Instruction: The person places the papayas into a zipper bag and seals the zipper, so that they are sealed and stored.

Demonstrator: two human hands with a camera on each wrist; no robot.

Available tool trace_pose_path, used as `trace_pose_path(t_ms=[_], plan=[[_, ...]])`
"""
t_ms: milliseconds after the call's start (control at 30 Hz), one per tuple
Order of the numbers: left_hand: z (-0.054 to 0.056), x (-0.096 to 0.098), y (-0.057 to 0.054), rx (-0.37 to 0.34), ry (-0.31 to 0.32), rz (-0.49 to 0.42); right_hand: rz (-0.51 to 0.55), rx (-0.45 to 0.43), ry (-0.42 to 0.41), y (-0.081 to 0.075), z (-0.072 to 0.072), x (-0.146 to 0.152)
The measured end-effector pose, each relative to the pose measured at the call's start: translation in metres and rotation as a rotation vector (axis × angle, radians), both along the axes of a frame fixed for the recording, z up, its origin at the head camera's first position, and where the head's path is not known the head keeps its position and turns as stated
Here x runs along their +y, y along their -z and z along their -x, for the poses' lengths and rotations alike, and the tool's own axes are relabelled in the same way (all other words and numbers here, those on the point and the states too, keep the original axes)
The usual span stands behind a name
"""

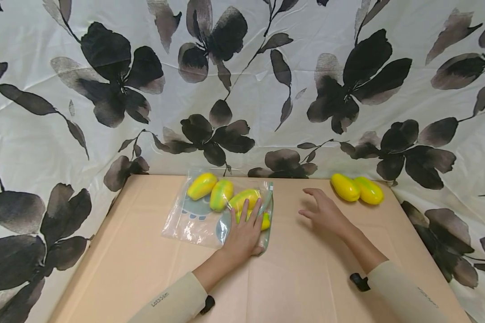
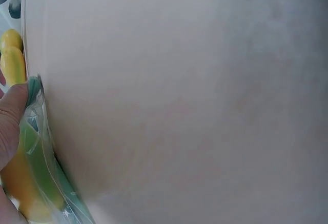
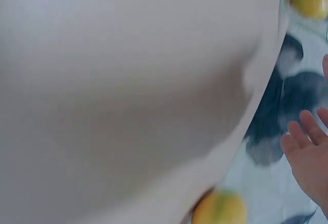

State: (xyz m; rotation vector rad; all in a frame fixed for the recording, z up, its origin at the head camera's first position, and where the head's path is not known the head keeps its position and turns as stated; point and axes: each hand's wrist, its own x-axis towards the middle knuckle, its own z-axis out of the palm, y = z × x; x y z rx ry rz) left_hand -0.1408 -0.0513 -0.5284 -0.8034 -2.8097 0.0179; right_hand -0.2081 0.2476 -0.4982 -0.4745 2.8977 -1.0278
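Note:
A clear zip bag [image 1: 178,228] with a blue-grey print lies flat near the far side of the table, with several shiny yellow-green toy mangoes [image 1: 202,186] in it. My left hand [image 1: 241,237] rests on its right part, fingers spread over the mangoes there. In the left wrist view, the thumb [image 2: 13,101] touches the bag's green zip edge [image 2: 34,86]. Between the bag and two loose mangoes [image 1: 345,187] my right hand [image 1: 325,215] is held over the table, fingers apart and holding nothing. The right wrist view also shows that hand [image 3: 310,165] with fingers extended.
A tan tabletop [image 1: 291,287] spreads under both arms. White cloth with dark printed flowers [image 1: 117,85] hangs behind the table and shows along both sides. The two loose mangoes lie side by side at the table's far right.

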Motion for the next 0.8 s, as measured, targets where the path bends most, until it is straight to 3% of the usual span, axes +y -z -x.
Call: trace_pose_path(t_ms=[300,433,800], plan=[[-0.001,0.0,-0.001,0.015,0.001,-0.003,-0.06,0.128,0.154,-0.022,0.014,0.06],[-0.001,0.001,-0.002,0.015,-0.001,0.003,-0.096,0.146,0.216,-0.028,0.022,0.079],[0.001,0.002,0.0,0.02,-0.008,0.006,-0.148,0.016,0.238,-0.017,0.047,0.106]])
